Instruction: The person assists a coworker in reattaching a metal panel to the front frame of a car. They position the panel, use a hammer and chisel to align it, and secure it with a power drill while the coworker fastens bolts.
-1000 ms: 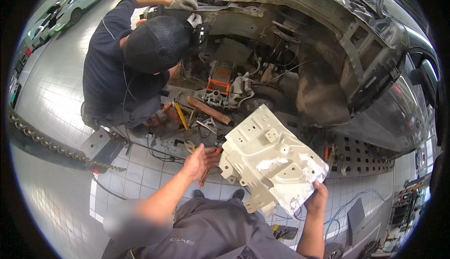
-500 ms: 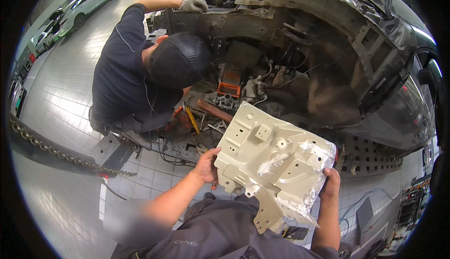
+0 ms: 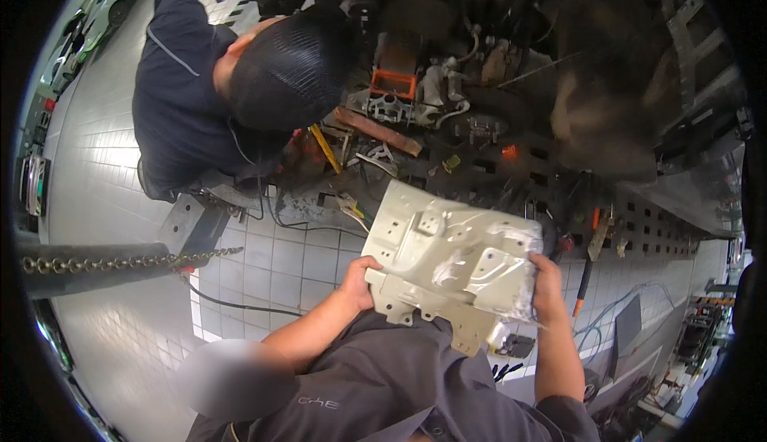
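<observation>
A beige stamped sheet-metal car body panel (image 3: 415, 242), with holes, raised ribs and whitish smears toward its right side, is held level in front of my chest. My left hand (image 3: 357, 284) grips its left edge, thumb on top. Around the right edge my right hand (image 3: 547, 286) is closed, its fingers partly hidden by the panel. Beyond the panel lies the opened front of a car, where an orange-framed block (image 3: 394, 84) and metal fittings (image 3: 443, 90) show in the dark space.
A co-worker in a black cap (image 3: 280, 70) leans in at the left. A yellow-handled tool (image 3: 325, 150) and a reddish bar (image 3: 375, 130) lie on the perforated bench (image 3: 639, 226). A chain (image 3: 104, 264) crosses the left side; a dark cable (image 3: 240, 308) runs over the tiles.
The panel has tipped flatter and come closer to my body, still in both hands. My view has shifted downward, showing more of the bench. The co-worker's gloved hand has left the picture.
</observation>
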Demonstrator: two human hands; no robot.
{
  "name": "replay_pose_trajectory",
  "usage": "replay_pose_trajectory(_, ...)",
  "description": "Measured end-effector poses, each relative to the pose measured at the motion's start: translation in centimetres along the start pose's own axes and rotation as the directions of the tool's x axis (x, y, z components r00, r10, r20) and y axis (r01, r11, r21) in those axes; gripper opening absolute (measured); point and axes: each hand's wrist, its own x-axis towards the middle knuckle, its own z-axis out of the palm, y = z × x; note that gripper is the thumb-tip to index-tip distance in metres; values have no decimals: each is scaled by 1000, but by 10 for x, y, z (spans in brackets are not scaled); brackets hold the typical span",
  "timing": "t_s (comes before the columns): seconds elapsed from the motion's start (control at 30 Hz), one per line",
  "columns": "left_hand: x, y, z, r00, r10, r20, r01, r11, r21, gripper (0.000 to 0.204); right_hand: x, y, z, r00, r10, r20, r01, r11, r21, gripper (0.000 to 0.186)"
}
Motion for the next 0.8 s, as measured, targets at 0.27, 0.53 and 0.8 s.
replay_pose_trajectory(0.27, -13, -15, -50, 964, -4, -266, -18, 997, -77, 64, 111, 139, -11, 927, 316, 200, -270, 936, -226, 29)
replay_pose_trajectory(0.53, -31, -19, -63, 951, 100, -293, -117, 992, -41, 62, 116, 167, 16, 754, 607, 251, -614, 787, -58, 32)
replay_pose_trajectory(0.8, -29, -48, -83, 840, 207, -502, -227, 974, 23, 54, 164, 172, -20, 687, 633, 357, -590, 773, -234, 23)
